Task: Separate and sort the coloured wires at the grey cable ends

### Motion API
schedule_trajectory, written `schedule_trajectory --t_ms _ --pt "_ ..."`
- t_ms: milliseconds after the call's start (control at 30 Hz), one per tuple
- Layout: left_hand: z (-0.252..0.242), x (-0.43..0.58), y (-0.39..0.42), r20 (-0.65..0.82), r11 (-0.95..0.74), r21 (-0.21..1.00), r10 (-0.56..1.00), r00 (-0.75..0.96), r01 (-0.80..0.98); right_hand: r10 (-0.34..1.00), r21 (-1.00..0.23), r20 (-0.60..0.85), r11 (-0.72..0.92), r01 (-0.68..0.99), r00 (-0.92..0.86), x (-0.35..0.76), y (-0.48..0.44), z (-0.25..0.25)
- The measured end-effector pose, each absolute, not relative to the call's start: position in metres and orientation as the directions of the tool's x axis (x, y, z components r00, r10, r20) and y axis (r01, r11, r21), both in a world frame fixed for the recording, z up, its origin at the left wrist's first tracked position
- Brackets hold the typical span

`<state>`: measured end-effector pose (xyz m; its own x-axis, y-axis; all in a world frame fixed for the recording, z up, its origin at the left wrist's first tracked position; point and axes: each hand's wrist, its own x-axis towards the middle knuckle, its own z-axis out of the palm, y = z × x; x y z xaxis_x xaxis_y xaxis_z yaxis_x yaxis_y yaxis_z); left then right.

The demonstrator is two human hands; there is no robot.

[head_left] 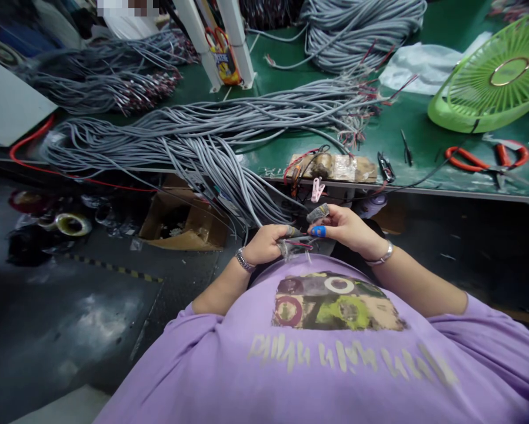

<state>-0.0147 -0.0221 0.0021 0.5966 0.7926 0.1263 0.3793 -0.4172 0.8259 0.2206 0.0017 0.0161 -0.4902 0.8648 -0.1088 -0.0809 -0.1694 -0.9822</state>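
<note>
My left hand (266, 242) is closed around the end of a grey cable (246, 194) that hangs down from a big bundle (193, 138) on the green bench. Thin red and dark wires (298, 242) stick out of that end towards my right hand (346, 227). My right hand pinches those wires with fingertips in grey and blue finger cots. Both hands sit close together just above my lap, below the bench edge.
On the green bench (423, 147) lie more grey cable bundles (361, 29), a green fan (493, 76), red-handled scissors (485, 160), black cutters (385, 166) and a taped block (335, 166). A pink clip (318, 189) hangs at the edge. A cardboard box (180, 218) and tape rolls (72, 224) sit on the floor.
</note>
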Motion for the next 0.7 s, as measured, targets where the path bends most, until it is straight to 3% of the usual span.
schedule_trajectory --t_ms 133,267,467,567,700 --pt "0.013 -0.011 -0.016 0.087 -0.44 0.811 0.743 0.664 0.386 0.896 -0.971 -0.144 -0.21 -0.115 -0.42 0.214 -0.002 0.019" --pt "0.015 -0.013 -0.017 0.123 -0.329 0.923 0.745 0.656 0.201 0.897 -0.928 -0.253 -0.331 -0.171 -0.363 0.207 0.0 0.015" --pt "-0.012 -0.023 -0.028 0.036 -0.074 0.994 0.922 0.384 0.084 0.952 -0.918 -0.28 -0.304 -0.254 -0.127 0.218 0.012 -0.014" --pt "-0.022 -0.018 -0.03 0.148 -0.21 0.96 0.942 0.3 0.185 0.916 -0.94 -0.221 -0.292 -0.178 -0.334 0.222 0.003 -0.014" --pt "-0.026 -0.01 -0.029 0.378 -0.471 0.799 0.877 0.298 0.373 0.855 -0.992 -0.065 -0.113 -0.063 -0.515 0.211 -0.011 0.0"
